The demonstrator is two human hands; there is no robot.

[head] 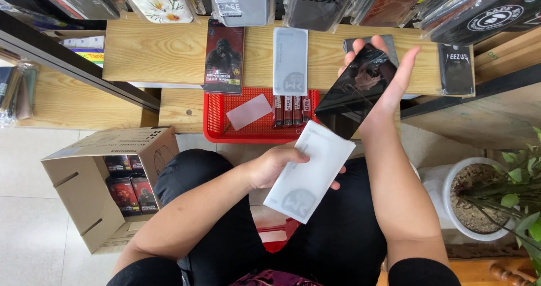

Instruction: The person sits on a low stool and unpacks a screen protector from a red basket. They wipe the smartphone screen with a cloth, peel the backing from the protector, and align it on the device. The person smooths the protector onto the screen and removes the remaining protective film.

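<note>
Pale tiled floor (28, 207), lit by even daylight. Wooden shelf (169, 49) above the hands, with a lower wooden ledge (180, 110) under it. Dark metal rail (67, 66) running diagonally up-left of the hands. Hanging phone cases (242, 1) in clear sleeves along the top edge. Red plastic basket (214, 122) just above the left hand. Open cardboard box (79, 190) holding dark packets, on the floor left of the left arm. White plant pot (445, 190) with soil and green leaves (524, 196) right of the right arm. More wood shelving (484, 117) on the right.

Black trousers, short black sleeves
</note>
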